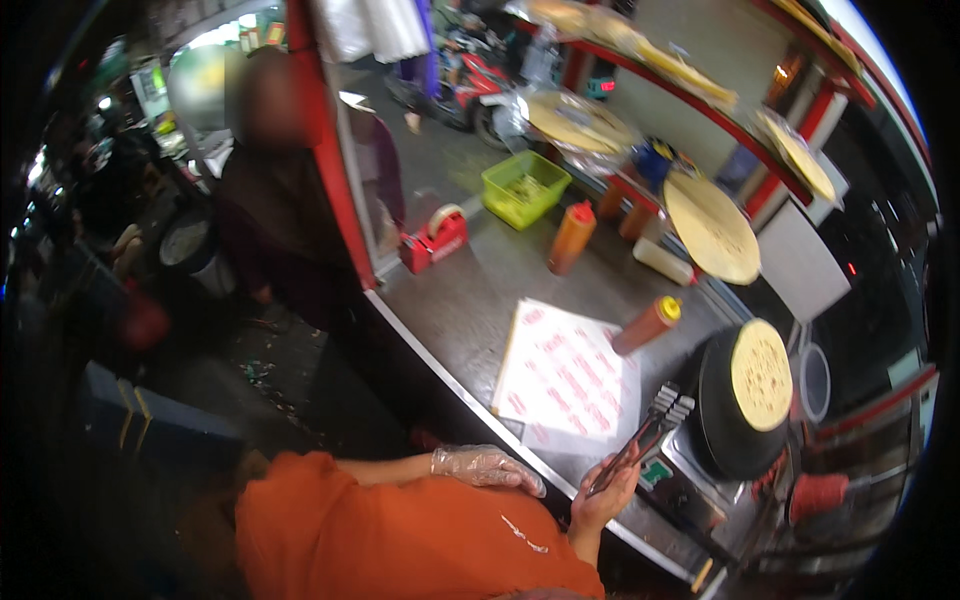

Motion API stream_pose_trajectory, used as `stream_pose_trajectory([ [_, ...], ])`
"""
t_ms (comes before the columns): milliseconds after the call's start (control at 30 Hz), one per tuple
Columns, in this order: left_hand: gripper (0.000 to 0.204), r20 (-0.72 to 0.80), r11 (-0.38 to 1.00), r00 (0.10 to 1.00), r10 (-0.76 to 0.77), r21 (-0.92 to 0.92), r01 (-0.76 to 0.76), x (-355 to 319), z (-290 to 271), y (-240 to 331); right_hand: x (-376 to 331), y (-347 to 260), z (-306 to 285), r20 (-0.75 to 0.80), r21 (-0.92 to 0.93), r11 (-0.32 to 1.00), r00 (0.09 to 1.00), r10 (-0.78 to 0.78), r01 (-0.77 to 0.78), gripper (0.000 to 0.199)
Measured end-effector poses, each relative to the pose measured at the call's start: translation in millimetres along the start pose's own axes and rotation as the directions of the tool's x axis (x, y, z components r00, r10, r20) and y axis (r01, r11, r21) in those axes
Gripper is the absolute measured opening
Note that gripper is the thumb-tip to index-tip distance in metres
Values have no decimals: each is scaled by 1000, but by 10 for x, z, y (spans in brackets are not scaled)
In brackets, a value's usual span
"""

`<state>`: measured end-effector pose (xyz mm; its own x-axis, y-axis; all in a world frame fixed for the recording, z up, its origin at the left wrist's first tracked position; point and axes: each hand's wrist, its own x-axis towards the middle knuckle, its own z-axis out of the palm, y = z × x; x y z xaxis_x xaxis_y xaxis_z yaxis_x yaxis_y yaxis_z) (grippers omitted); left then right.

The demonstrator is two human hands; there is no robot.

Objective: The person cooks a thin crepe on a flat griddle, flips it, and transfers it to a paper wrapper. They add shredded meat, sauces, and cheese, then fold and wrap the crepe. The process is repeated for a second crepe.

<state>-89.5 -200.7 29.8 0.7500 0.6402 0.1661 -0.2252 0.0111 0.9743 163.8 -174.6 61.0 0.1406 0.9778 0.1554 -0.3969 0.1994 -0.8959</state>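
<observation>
an orange shirt (400,535) with a small white mark on it (short sleeves), and a clear plastic glove on the left hand (487,467).

Bore, on a steel counter (470,300): printed paper sheets (568,378) near its front edge, a green basket (524,187) toward the far edge, a red tape dispenser (435,238) at the left edge, squeeze bottles (571,238) between.

I am viewing a white paper sheet (568,378) patterned in red print, a green basket (524,187), and an orange, yellow-capped bottle (646,325).
</observation>
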Motion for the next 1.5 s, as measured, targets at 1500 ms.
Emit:
stream_pose_trajectory([
  [1500, 64, -352, 233, 496, -794, 577, 783, -1707, -971, -2445, 1427, -2176, -1772, -54, -999, 19, 948, -315, -50, 35],
])
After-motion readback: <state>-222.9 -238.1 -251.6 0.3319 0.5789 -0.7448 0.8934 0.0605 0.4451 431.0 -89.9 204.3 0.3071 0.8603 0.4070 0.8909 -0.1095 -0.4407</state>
